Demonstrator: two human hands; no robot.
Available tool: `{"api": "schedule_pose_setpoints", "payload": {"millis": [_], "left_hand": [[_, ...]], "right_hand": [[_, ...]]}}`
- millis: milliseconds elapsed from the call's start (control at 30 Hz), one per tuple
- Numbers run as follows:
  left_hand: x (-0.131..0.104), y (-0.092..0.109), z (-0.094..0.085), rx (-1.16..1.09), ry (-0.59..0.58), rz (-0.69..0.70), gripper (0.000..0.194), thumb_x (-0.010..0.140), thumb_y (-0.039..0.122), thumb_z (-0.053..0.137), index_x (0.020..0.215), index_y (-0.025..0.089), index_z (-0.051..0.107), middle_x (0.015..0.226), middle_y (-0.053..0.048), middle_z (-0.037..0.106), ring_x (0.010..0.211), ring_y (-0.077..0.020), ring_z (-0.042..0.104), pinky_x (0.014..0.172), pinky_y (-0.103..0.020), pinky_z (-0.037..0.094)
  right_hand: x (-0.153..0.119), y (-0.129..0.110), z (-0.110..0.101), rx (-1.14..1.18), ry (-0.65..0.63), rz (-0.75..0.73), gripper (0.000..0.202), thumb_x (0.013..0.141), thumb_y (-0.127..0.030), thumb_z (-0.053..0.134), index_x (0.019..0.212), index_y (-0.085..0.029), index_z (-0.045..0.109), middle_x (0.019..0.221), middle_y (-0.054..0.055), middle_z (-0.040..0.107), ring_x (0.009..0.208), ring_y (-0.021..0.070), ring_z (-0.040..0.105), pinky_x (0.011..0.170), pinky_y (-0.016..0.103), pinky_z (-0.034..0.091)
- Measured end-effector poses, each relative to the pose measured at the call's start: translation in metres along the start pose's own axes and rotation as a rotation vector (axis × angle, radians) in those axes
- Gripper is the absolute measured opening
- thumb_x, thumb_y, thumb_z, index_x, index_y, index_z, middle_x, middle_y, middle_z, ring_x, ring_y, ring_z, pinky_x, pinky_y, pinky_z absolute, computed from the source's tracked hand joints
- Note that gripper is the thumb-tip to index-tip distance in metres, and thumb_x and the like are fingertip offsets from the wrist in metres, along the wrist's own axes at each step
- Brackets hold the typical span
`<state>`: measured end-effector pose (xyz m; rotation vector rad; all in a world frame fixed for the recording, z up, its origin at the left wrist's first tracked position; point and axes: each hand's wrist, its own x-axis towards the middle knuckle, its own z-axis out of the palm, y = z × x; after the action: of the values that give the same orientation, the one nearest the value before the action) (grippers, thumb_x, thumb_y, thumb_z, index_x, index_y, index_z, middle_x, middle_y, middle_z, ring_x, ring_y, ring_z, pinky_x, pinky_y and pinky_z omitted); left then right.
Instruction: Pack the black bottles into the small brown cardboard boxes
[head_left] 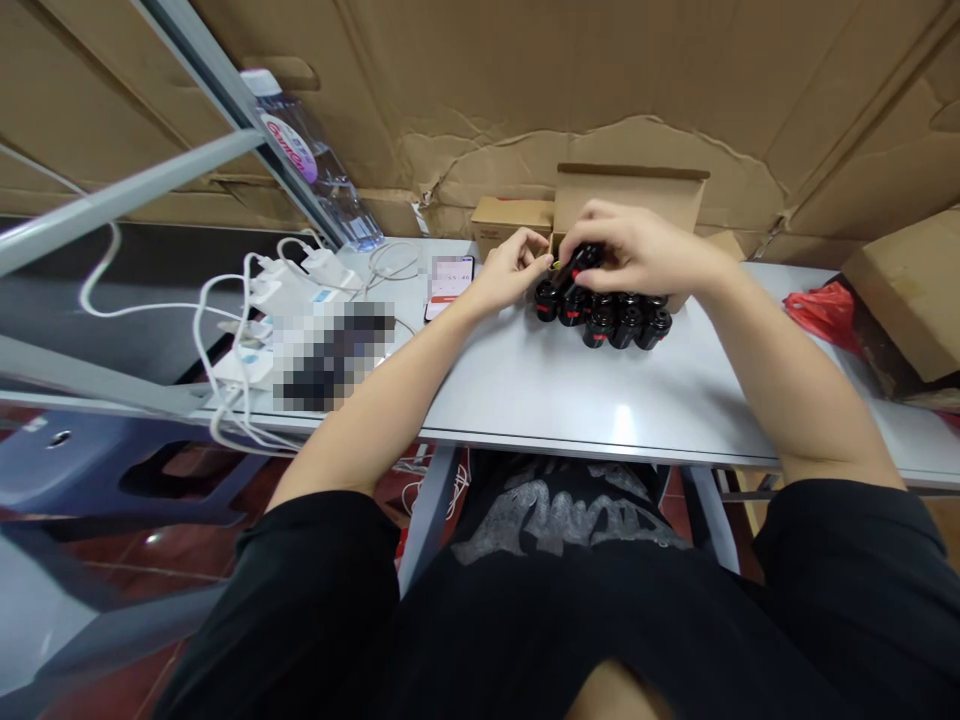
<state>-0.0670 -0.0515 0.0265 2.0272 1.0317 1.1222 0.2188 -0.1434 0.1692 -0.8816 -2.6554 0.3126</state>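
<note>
My right hand (626,250) is closed around a small glossy black cylinder (587,262) with a red mark, held tilted above others like it. Beneath and in front of that hand, several matching black cylinders (626,325) stand close together in rows on the table. My left hand (516,268) is just left of them, its thumb and fingertips brought together by the edge of an open cardboard box (630,190). A small yellow spot shows by those fingertips; what they hold, if anything, is too small to make out.
A smaller closed carton (512,220) stands left of the open box. Further left are a phone (450,282), a power strip with white cables (300,280) and a tall plastic bottle (315,160). A red plastic bag (825,312) and another carton (911,290) lie at right.
</note>
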Motion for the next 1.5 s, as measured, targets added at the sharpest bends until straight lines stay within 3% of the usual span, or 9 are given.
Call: {"api": "schedule_pose_setpoints", "payload": {"millis": [100, 200, 367, 467, 567, 633, 833, 1267, 1500], "left_hand": [[0.0, 0.0, 0.0, 0.008, 0.001, -0.012, 0.028, 0.115, 0.053, 0.087, 0.127, 0.031, 0.074, 0.087, 0.001, 0.075, 0.081, -0.0221, 0.064, 0.088, -0.042, 0.054], [-0.001, -0.001, 0.0, 0.009, 0.01, -0.025, 0.028, 0.114, 0.054, 0.087, 0.128, 0.032, 0.074, 0.085, 0.001, 0.075, 0.081, -0.0224, 0.065, 0.087, -0.043, 0.057], [-0.002, 0.0, 0.0, -0.013, 0.01, -0.049, 0.033, 0.115, 0.06, 0.09, 0.127, 0.033, 0.074, 0.086, 0.001, 0.075, 0.079, -0.0217, 0.067, 0.085, -0.042, 0.059], [-0.003, 0.002, 0.0, -0.002, 0.007, -0.048, 0.027, 0.117, 0.053, 0.088, 0.128, 0.033, 0.074, 0.087, 0.001, 0.075, 0.081, -0.0217, 0.068, 0.087, -0.042, 0.059], [-0.003, 0.004, 0.0, 0.008, 0.005, -0.053, 0.022, 0.118, 0.047, 0.085, 0.129, 0.031, 0.074, 0.087, 0.002, 0.074, 0.081, -0.0214, 0.068, 0.088, -0.041, 0.057], [-0.003, 0.005, 0.0, 0.011, 0.003, -0.052, 0.021, 0.118, 0.045, 0.085, 0.129, 0.031, 0.074, 0.086, 0.002, 0.074, 0.081, -0.0212, 0.068, 0.088, -0.04, 0.055], [-0.002, 0.001, 0.0, 0.007, -0.002, -0.05, 0.022, 0.117, 0.046, 0.084, 0.129, 0.032, 0.074, 0.088, 0.002, 0.075, 0.082, -0.0217, 0.067, 0.086, -0.04, 0.055], [-0.001, -0.004, 0.0, 0.025, -0.005, -0.028, 0.027, 0.118, 0.053, 0.085, 0.13, 0.032, 0.073, 0.087, 0.002, 0.074, 0.079, -0.021, 0.067, 0.085, -0.04, 0.056], [-0.003, 0.0, -0.001, 0.038, -0.018, -0.022, 0.024, 0.12, 0.049, 0.082, 0.133, 0.03, 0.073, 0.087, 0.002, 0.074, 0.081, -0.0211, 0.067, 0.089, -0.041, 0.055]], "right_hand": [[-0.003, 0.041, -0.005, 0.08, 0.128, 0.096, 0.052, 0.11, -0.066, 0.079, 0.146, -0.03, 0.088, 0.146, 0.015, 0.088, 0.131, 0.0459, 0.082, 0.124, 0.063, 0.065], [-0.004, 0.073, 0.004, 0.114, 0.189, 0.133, 0.051, 0.105, -0.07, 0.08, 0.134, -0.028, 0.085, 0.135, 0.015, 0.091, 0.128, 0.0482, 0.084, 0.126, 0.068, 0.066], [0.001, 0.096, 0.023, 0.04, 0.24, 0.259, 0.057, 0.108, -0.082, 0.075, 0.136, -0.034, 0.085, 0.14, 0.013, 0.09, 0.134, 0.0485, 0.081, 0.13, 0.07, 0.066], [0.003, 0.099, 0.031, 0.05, 0.278, 0.298, 0.063, 0.113, -0.087, 0.068, 0.144, -0.035, 0.084, 0.146, 0.014, 0.089, 0.137, 0.0478, 0.081, 0.128, 0.069, 0.068], [0.005, 0.099, 0.036, 0.172, 0.3, 0.333, 0.071, 0.115, -0.09, 0.06, 0.15, -0.032, 0.081, 0.138, 0.014, 0.09, 0.117, 0.0432, 0.087, 0.109, 0.066, 0.075], [0.005, 0.099, 0.038, 0.245, 0.304, 0.346, 0.075, 0.109, -0.091, 0.066, 0.151, -0.031, 0.081, 0.127, 0.014, 0.091, 0.105, 0.0415, 0.087, 0.101, 0.066, 0.077], [0.003, 0.102, 0.035, 0.345, 0.341, 0.345, 0.082, 0.087, -0.076, 0.093, 0.152, -0.026, 0.086, 0.123, 0.016, 0.093, 0.107, 0.0469, 0.093, 0.118, 0.077, 0.076], [0.007, 0.106, 0.04, 0.521, 0.433, 0.299, 0.046, 0.087, -0.059, 0.107, 0.118, -0.032, 0.087, 0.093, 0.005, 0.084, 0.083, 0.036, 0.086, 0.099, 0.062, 0.081], [0.006, 0.103, 0.039, 0.429, 0.43, 0.321, 0.034, 0.089, -0.052, 0.101, 0.115, -0.033, 0.089, 0.118, 0.009, 0.091, 0.085, 0.0353, 0.087, 0.096, 0.061, 0.081]]}}
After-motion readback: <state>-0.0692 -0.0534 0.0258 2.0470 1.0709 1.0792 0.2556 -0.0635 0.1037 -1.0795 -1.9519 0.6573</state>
